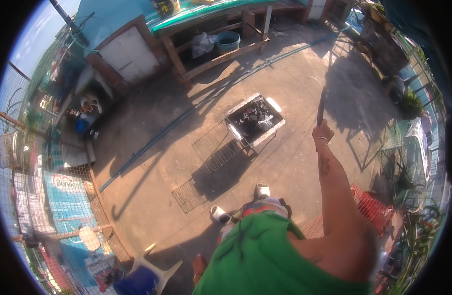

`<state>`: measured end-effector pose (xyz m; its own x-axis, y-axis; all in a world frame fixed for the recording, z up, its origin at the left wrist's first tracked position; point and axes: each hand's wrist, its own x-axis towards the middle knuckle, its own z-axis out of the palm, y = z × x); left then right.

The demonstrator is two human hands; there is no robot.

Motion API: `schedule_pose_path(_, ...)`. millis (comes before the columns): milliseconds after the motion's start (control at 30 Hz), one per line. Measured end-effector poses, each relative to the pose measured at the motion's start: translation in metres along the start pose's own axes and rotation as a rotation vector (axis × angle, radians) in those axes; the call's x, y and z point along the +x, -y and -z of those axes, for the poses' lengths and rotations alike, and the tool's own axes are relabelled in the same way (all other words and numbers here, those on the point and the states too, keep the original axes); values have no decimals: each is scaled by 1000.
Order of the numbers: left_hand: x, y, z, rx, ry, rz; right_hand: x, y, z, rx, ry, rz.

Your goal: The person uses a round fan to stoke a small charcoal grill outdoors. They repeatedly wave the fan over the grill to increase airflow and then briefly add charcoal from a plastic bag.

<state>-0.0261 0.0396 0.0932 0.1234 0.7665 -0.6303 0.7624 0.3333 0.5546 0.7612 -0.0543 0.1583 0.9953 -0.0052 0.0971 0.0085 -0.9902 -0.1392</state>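
My right hand (323, 132) is stretched out to the right of a charcoal grill, its fingers closed round a long, thin, dark object (321, 107) that points away from me; what it is cannot be told. The rectangular metal grill (233, 129) stands on legs in front of my feet, with a wire rack (212, 145) sticking out at its left side. Inside lie dark charcoal pieces (252, 114) and what looks like crumpled clear plastic (265, 121). Low at my left side hangs my left hand (199, 263), partly hidden by my green shirt, its fingers unclear.
A wooden table (211, 13) with a green striped cover stands ahead, a bucket (227, 42) on its lower shelf. A long blue pole (167, 131) crosses beyond the grill. A chair (139, 278) is at the lower left, a red plastic crate (371, 210) at the right, wire fencing (76, 199) at the left.
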Motion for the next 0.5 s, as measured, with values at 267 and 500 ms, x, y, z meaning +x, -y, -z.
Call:
schedule_pose_path(267,-14,69,-22,233,137,203,-64,24,-34,-25,-106,122)
schedule_pose_path(500,2,0,-2,166,132,173,-322,186,-17,577,795,1028)
